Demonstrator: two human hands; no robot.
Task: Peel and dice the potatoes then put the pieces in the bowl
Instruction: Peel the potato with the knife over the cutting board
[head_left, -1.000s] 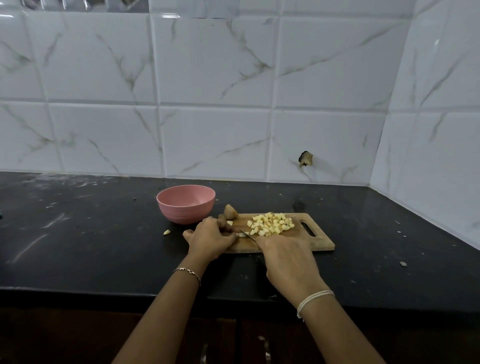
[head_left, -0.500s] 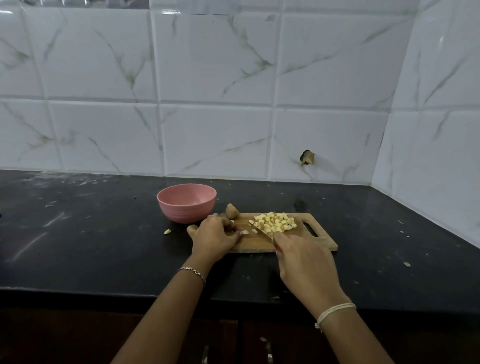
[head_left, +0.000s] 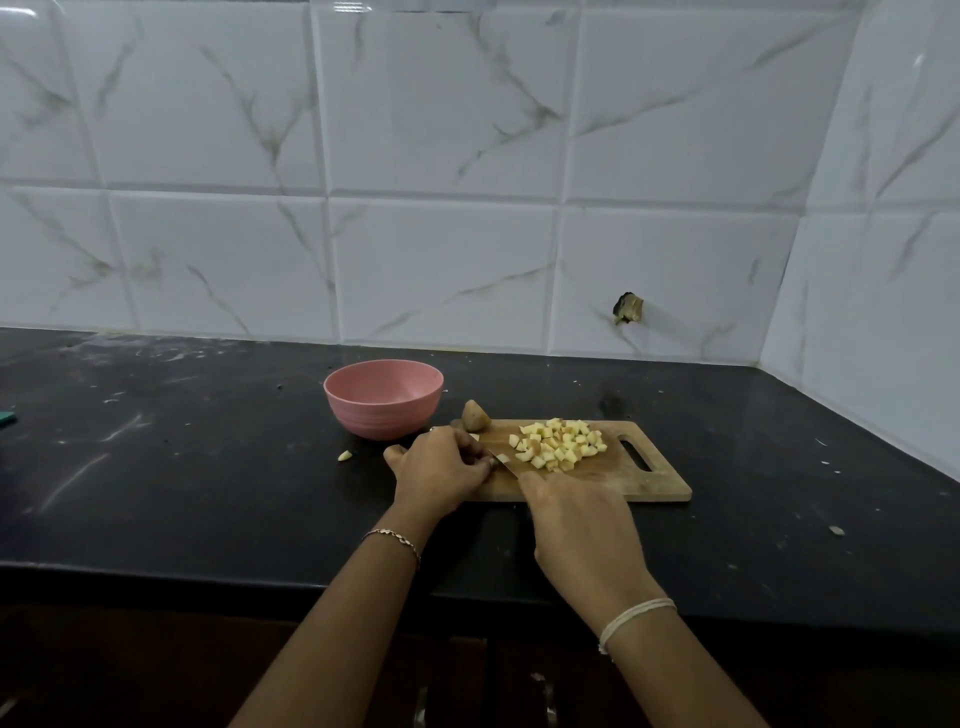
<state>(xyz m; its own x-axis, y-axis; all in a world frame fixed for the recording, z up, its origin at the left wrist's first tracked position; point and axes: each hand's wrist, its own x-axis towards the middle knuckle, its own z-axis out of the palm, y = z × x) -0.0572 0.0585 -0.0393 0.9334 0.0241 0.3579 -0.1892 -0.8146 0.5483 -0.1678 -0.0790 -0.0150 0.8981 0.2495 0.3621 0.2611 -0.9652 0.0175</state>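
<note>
heap of potato dice (head_left: 558, 446) mid wooden board (head_left: 639, 486), brown potato chunk (head_left: 475, 417) at its far left corner. left hand (head_left: 441, 464) curled, pinching a small potato bit (head_left: 502, 458); right hand (head_left: 576, 519) gripping the knife (head_left: 513, 470), blade beside that bit. pink bowl (head_left: 384, 400) just beyond, on the black surface (head_left: 208, 493).

Polished black stone worktop (head_left: 208, 493), glossy, streaked with pale scuffs. Behind, at 12 o'clock, glazed white wall tiles with grey marble veining (head_left: 441, 104), smooth and reflective. Rectangular brown wooden chopping board (head_left: 649, 483), matt, grain faintly visible. At its 10 o'clock, round pink bowl (head_left: 384, 410), smooth and matt, plastic by the look, ribbed low down. Pale yellow diced potato pieces (head_left: 558, 449), smooth cut faces; brown potato end (head_left: 475, 417), dull rough skin. Thin grey knife blade (head_left: 509, 466), metal.
</note>
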